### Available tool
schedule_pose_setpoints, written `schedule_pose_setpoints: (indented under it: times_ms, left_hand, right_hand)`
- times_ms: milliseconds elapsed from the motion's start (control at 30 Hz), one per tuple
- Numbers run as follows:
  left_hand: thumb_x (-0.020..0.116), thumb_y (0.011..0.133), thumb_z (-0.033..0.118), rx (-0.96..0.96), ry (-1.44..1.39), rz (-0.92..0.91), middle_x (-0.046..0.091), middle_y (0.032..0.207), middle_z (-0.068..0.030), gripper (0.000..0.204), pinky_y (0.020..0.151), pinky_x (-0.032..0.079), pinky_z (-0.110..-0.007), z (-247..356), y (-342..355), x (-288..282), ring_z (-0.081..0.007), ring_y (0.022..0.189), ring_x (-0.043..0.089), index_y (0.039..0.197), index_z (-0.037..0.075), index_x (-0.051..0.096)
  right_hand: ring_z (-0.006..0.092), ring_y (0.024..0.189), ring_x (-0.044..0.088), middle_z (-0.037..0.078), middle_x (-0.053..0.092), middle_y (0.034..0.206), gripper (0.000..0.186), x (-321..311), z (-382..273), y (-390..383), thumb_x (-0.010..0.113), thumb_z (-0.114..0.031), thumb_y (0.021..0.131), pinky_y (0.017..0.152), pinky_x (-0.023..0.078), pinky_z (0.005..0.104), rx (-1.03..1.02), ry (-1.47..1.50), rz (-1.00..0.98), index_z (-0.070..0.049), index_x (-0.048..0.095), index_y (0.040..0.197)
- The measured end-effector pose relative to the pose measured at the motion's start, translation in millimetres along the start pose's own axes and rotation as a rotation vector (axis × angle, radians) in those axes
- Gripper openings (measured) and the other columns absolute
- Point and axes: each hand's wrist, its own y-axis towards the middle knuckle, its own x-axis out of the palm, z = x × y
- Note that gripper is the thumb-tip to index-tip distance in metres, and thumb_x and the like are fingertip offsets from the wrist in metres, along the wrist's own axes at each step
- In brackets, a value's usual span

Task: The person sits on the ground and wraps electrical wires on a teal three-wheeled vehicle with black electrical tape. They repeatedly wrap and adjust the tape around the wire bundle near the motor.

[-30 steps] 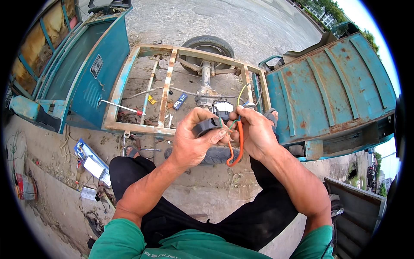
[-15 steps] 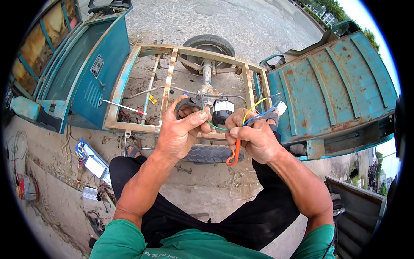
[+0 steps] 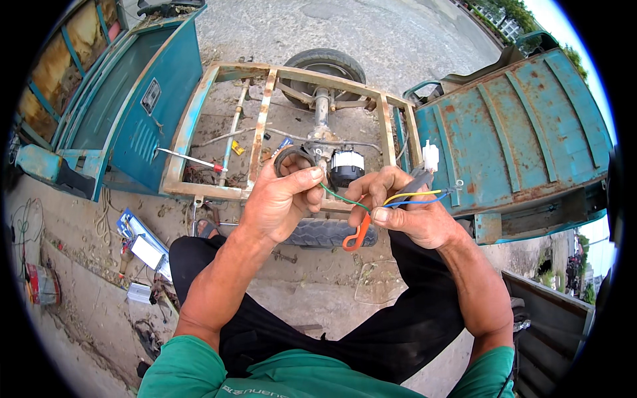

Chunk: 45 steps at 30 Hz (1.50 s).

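My left hand is closed, with a roll of black tape around its fingers and a green wire pinched between thumb and fingertips. From there the green wire runs across to my right hand. That hand is closed around a bundle of wires, among them a yellow wire and a blue wire with terminals at their ends. A white plug connector sticks up beyond the fingers. An orange looped handle hangs under the right fingers; the rest of that tool is hidden.
Ahead lies a rusty metal frame with an axle, a motor and tyres. Teal panels stand left, and a rusty teal body right. A screwdriver rests on the frame. Parts and packets litter the ground at left.
My right hand has shifted a little right and turned, its fingers loosening somewhat. The yellow and blue wires now point right, and the white connector stands more upright. My left hand has stayed nearly still.
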Motion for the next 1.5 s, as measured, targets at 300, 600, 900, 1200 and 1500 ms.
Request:
schedule_pose_setpoints:
  times_ms: [300, 600, 900, 1200, 1500]
  left_hand:
    - [0.072, 0.091, 0.005, 0.132, 0.147, 0.039, 0.069, 0.088, -0.0070, 0.015, 0.056, 0.053, -0.030, 2, -3, 6, -0.0140, 0.067, 0.066, 0.099, 0.003, 0.060]
    - [0.076, 0.088, 0.005, 0.144, 0.531, -0.004, 0.068, 0.099, -0.0074, 0.029, 0.070, 0.056, -0.026, -8, 0, -2, -0.0108, 0.084, 0.066, 0.109, 0.000, 0.057]
    - [0.080, 0.082, 0.019, 0.193, 0.910, -0.274, 0.060, 0.104, -0.0094, 0.042, 0.077, 0.055, -0.034, -21, -5, 6, -0.0184, 0.090, 0.064, 0.114, -0.002, 0.063]
    - [0.080, 0.082, 0.014, 0.115, 1.026, -0.217, 0.059, 0.114, -0.0089, 0.045, 0.087, 0.056, -0.034, -12, -10, 21, -0.0171, 0.102, 0.064, 0.120, -0.001, 0.061]
    - [0.082, 0.077, 0.008, 0.277, 1.041, -0.270, 0.058, 0.122, -0.0086, 0.050, 0.087, 0.056, -0.034, -14, -11, 17, -0.0187, 0.103, 0.063, 0.123, 0.002, 0.061]
  right_hand:
    - [0.0167, 0.090, 0.067, 0.007, 0.065, 0.094, 0.033, 1, 6, -2, 0.080, -0.013, 0.088, 0.081, 0.053, 0.0352, 0.162, -0.155, 0.030, -0.005, 0.052, 0.104]
    - [0.0156, 0.092, 0.068, 0.010, 0.068, 0.099, 0.033, -9, -11, -4, 0.076, -0.006, 0.090, 0.083, 0.058, 0.0329, 0.158, -0.215, 0.422, 0.007, 0.056, 0.113]
    - [0.0139, 0.093, 0.067, 0.009, 0.068, 0.097, 0.029, -6, -11, -3, 0.079, -0.008, 0.088, 0.082, 0.057, 0.0298, 0.205, -0.114, 0.387, 0.003, 0.058, 0.104]
    - [0.0163, 0.094, 0.068, 0.012, 0.069, 0.102, 0.028, -2, -4, -3, 0.074, -0.009, 0.091, 0.081, 0.055, 0.0325, 0.232, -0.093, 0.336, 0.005, 0.059, 0.109]
    - [0.0165, 0.093, 0.067, 0.012, 0.068, 0.100, 0.030, 1, -2, -3, 0.073, -0.009, 0.092, 0.081, 0.056, 0.0326, 0.251, -0.095, 0.315, 0.007, 0.057, 0.112]
